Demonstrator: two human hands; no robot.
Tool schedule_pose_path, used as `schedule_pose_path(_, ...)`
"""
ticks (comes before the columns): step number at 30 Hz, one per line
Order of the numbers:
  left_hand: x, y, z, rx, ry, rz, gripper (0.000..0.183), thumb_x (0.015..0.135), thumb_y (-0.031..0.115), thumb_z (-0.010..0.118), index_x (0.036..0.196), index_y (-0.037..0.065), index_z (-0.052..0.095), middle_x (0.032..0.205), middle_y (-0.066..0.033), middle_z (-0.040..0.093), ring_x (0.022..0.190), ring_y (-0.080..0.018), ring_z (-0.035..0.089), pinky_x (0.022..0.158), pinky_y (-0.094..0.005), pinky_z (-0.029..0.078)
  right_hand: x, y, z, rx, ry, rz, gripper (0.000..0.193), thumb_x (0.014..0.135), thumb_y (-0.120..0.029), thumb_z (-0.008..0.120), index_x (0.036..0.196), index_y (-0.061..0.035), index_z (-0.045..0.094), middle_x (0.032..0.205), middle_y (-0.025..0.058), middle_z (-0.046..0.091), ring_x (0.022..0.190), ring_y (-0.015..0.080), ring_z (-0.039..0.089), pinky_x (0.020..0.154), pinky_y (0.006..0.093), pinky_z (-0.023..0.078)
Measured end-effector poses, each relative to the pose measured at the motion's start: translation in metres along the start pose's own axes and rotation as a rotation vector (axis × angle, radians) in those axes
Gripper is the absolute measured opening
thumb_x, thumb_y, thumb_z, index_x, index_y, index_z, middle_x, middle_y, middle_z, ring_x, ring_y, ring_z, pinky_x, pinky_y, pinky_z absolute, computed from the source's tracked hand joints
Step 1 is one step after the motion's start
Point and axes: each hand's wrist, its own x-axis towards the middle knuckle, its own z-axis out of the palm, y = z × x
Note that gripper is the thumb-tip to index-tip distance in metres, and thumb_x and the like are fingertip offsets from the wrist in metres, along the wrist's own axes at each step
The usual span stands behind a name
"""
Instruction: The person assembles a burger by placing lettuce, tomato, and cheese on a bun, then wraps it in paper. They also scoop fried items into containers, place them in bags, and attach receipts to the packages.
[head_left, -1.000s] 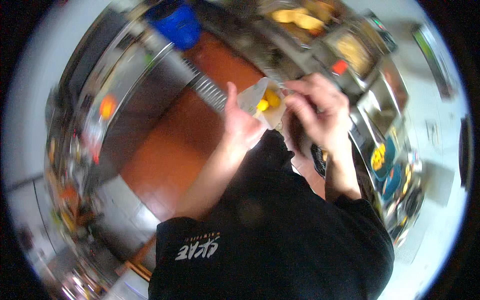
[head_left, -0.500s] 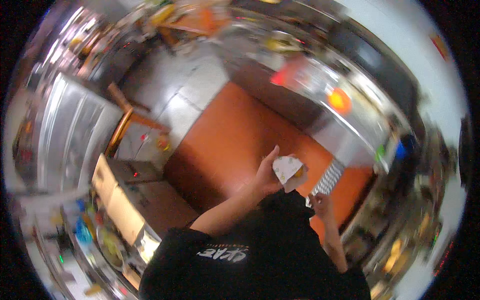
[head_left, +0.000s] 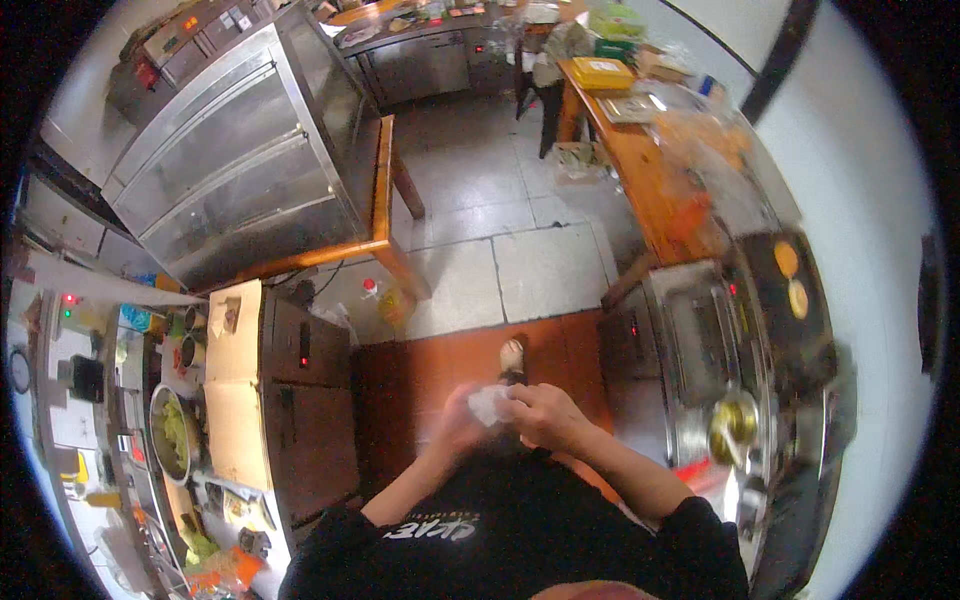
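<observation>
In front of my body, a small white paper packet (head_left: 488, 404) is held between my two hands. My left hand (head_left: 456, 424) is closed round its left side, its fingers smeared by motion. On the right side, my right hand (head_left: 545, 414) pinches the packet's edge with bent fingers. What the paper wraps is hidden. Below the hands, a shoe (head_left: 512, 355) shows on the red-brown floor (head_left: 420, 360).
To the right stand a griddle (head_left: 815, 345) with two flat breads (head_left: 787, 260) and a round metal pot (head_left: 733, 432). A cardboard-topped counter (head_left: 232, 400) and a bowl of greens (head_left: 176, 435) are on the left. Ahead are a steel cabinet (head_left: 240, 160) and a wooden table (head_left: 640, 170).
My view has turned from the griddle side toward the aisle. My right hand has come over to the packet; earlier only my left held it, with yellowish food showing in its opening.
</observation>
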Motion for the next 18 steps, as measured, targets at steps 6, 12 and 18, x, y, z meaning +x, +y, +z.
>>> schedule_pose_path(6,0.179,0.158,0.11,0.145,-0.105,-0.023,0.089,0.1,0.075,0.045,0.152,0.003,0.048,0.147,-0.0178,0.058,0.128,-0.0341,0.062,0.105,-0.0493,0.055,0.149,0.182,-0.086,0.046,0.119,0.238,0.021,0.079,-0.004,0.08,0.1,-0.0066,0.075,0.092,0.0101,0.068,0.078,0.0317,0.069,0.066,0.0401,0.056)
schedule_pose_path(12,0.357,0.312,0.204,0.583,-0.2,0.069,0.069,0.099,0.032,0.074,0.156,0.012,0.04,0.147,-0.0118,0.056,0.131,-0.0293,0.058,0.11,-0.0511,0.049,0.285,0.341,-0.185,0.343,0.366,0.64,0.018,0.087,0.005,0.074,0.104,0.0008,0.073,0.095,0.0065,0.071,0.088,0.0149,0.07,0.076,0.0289,0.055)
schedule_pose_path(18,0.516,0.505,0.249,0.586,-0.026,0.158,0.063,0.093,0.019,0.079,0.147,0.005,0.049,0.138,-0.0117,0.063,0.126,-0.0289,0.064,0.103,-0.0458,0.056,0.474,0.538,-0.21,0.375,0.29,0.631,0.029,0.085,-0.004,0.077,0.113,-0.0026,0.068,0.099,0.0113,0.072,0.086,0.0209,0.068,0.077,0.0349,0.056)
